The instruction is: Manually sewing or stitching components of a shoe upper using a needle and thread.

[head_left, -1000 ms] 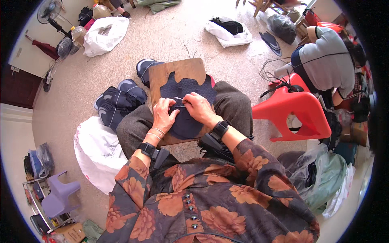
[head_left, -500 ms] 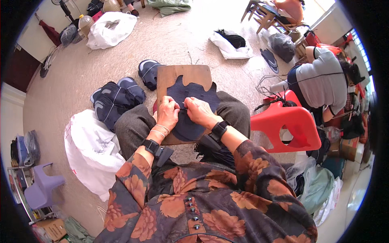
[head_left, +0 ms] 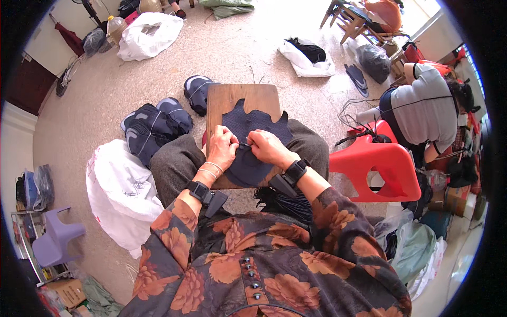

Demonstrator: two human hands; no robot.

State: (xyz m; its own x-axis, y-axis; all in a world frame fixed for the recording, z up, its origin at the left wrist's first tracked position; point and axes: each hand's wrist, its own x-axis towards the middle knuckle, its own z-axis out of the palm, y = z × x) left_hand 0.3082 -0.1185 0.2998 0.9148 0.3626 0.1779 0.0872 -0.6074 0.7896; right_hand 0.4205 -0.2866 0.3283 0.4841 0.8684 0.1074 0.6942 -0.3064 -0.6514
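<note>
A flat navy fabric shoe upper (head_left: 264,122) with pointed tabs lies over a wooden board (head_left: 219,100) across my knees. My left hand (head_left: 223,147) is closed in a pinch over the upper's left side. Facing it, my right hand (head_left: 268,148) pinches too, fingertips a small gap away. A short dark cord (head_left: 244,145) spans that gap, both hands gripping it close to the fabric. Its ends are hidden by my fingers. Below the board hangs a bundle of dark cords (head_left: 285,203).
Tied bundles of navy shoe uppers (head_left: 145,132) lie left of the board, beside a white sack (head_left: 119,195). A red plastic stool (head_left: 377,169) stands at my right, cords draped on it. Beyond it a person in grey (head_left: 422,105) bends over. A white bag of black cords (head_left: 306,58) sits ahead.
My right hand has shifted slightly right and down, and the gap between my fingertips is a little wider. The whole view has shifted slightly.
</note>
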